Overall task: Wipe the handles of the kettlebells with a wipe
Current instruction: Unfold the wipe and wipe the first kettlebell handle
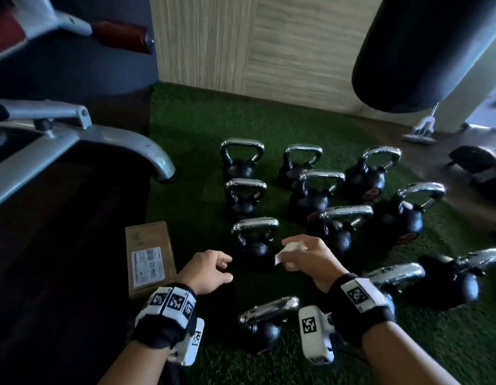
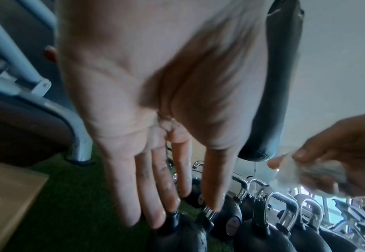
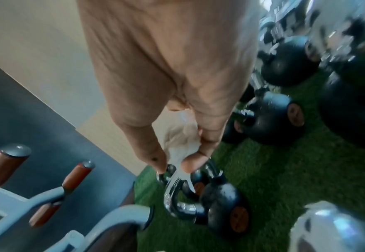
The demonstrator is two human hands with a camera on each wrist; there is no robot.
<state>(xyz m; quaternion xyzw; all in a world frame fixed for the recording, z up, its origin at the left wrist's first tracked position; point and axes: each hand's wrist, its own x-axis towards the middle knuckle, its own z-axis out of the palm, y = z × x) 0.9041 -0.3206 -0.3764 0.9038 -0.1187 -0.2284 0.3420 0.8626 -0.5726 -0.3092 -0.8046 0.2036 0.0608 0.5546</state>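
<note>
Head view: a cluster of black round kettlebells with shiny chrome handles [image 1: 310,195] stands on the green artificial turf [image 1: 191,129], filling the middle and right of the frame. The right hand [image 1: 305,259] sits at lower centre, its fingers and thumb pinched round a crumpled white wipe [image 1: 289,252], hovering just right of the nearest upright kettlebell's chrome handle [image 1: 255,226] without visibly touching it. The left hand [image 1: 210,270] hangs beside it at lower centre-left, fingers loosely extended and holding nothing; the left wrist view confirms straight, spread fingers above that bell.

Judging progress is hard. Several handles glisten with what look like droplets, so some may already be wetted or wiped, but nothing shows which are finished. The wipe is in hand and apparently about to meet the near handle, so most of the work could well remain.

As for writing, a flat brown cardboard box [image 1: 149,257] at the lower left carries a white shipping label with a barcode, too small to read. Round reddish discs on some bells are illegible. The wristbands show only black-and-white square marker patterns.
</note>
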